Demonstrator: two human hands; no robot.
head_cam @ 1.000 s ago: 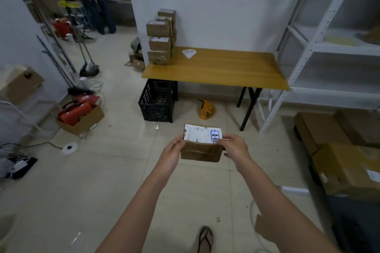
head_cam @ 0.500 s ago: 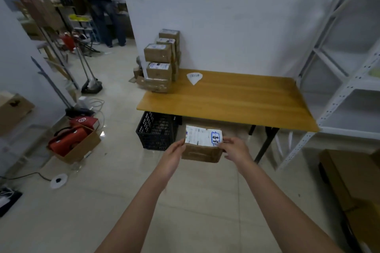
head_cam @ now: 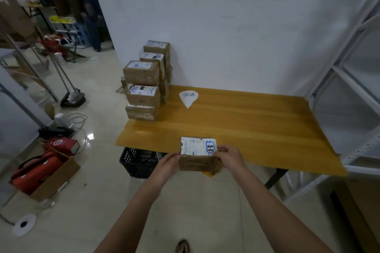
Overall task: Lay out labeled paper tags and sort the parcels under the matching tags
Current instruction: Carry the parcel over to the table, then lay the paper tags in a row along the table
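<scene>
A person holds a taped brown parcel over the near edge of the wooden tabletop, the left grip clasping its left end and the right grip clasping its right end beside the blue-marked label. 1 handwritten white paper tag lies toward the far side, just beside stacked parcels at the far-left corner. A black crate sits underneath.
</scene>
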